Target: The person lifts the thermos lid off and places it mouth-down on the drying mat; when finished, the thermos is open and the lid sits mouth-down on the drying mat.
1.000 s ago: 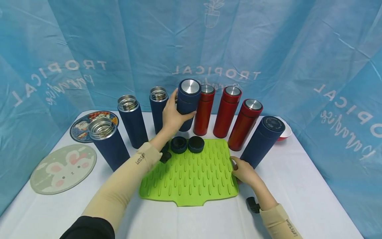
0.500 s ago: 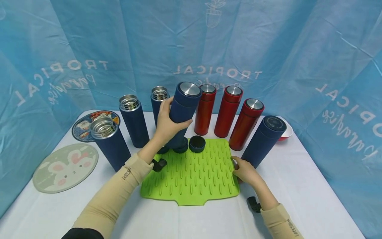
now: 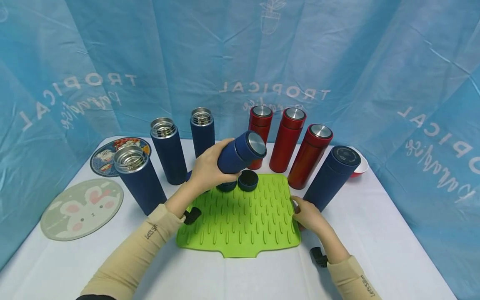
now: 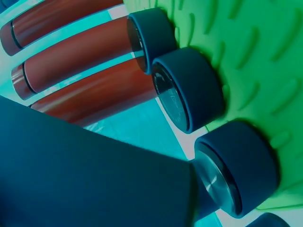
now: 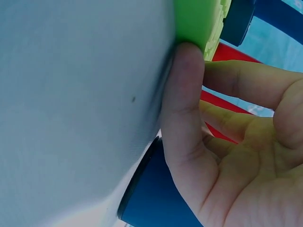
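"Let's Slim" ran along the left sleeve (image 3: 131, 250) and right sleeve (image 3: 346, 275); the blue curtain (image 3: 225, 37) bore "TROPICAL" in mirrored capitals. The left hand (image 3: 204, 168) grasped a blue bottle (image 3: 233, 156), tilted with its steel end toward the right, over the far side of the green mat (image 3: 243, 218). The right hand (image 3: 310, 214) pinched the mat's right edge, just beside an upright black-topped bottle (image 3: 330, 179). Dark caps (image 3: 248, 181) lined the far edge; ridged surface stretched from them to the near edge.
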Demonstrator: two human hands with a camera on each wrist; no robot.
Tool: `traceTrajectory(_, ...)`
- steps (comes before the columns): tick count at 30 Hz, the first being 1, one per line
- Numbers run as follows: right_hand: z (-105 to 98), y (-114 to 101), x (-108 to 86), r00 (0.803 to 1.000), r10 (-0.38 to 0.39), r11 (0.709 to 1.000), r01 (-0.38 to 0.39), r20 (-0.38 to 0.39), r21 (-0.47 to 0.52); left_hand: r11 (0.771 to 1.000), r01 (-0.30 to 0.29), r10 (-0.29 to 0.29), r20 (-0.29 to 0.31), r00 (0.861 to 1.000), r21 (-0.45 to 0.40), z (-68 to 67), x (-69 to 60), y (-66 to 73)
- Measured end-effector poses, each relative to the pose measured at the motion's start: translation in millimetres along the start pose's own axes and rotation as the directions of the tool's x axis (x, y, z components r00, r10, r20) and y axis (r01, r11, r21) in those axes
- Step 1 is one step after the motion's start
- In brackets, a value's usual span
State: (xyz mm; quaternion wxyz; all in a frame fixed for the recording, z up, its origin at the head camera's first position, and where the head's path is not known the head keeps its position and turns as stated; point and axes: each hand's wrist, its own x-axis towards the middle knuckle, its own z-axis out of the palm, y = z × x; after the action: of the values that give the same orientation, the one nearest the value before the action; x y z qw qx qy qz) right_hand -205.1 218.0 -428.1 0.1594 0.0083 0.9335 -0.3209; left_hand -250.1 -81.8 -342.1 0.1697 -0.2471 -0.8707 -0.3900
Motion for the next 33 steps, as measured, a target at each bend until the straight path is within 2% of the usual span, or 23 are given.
traceTrajectory(5,-2,-1,0.0,1.0,0.005,1.0,-0.005,-0.001,0.001,0.982,-0.131,0.13,0.017,0.991,0.136,0.8,-6.0,-1.3)
traceTrajectory(11,-5,-5,-2.4,1.0,0.011,1.0,-0.011,-0.021,-0.024,0.931,-0.238,0.232,0.053,0.971,0.276,3.1,-14.6,-6.0)
traceTrajectory(16,-12,-16,-3.5,0.991,-0.049,0.999,0.046,-0.121,-0.027,0.893,-0.276,0.256,0.101,0.961,0.357,4.3,-21.3,-8.4)
traceTrajectory(21,-18,-34,-2.8,0.958,-0.131,0.99,0.142,-0.254,0.025,0.869,-0.296,0.26,0.143,0.955,0.397,5.9,-23.8,-9.0)
traceTrajectory(23,-19,-43,-2.5,0.947,-0.141,0.985,0.165,-0.289,0.057,0.859,-0.303,0.259,0.16,0.953,0.413,6.2,-24.2,-9.3)
traceTrajectory(27,-20,-64,-2.1,0.95,-0.139,0.971,0.186,-0.28,0.152,0.834,-0.324,0.26,0.198,0.945,0.447,6.7,-25.0,-10.3)
traceTrajectory(33,-19,-90,-0.3,0.967,-0.173,0.951,0.214,-0.188,0.225,0.804,-0.355,0.283,0.219,0.934,0.477,8.0,-26.1,-10.7)
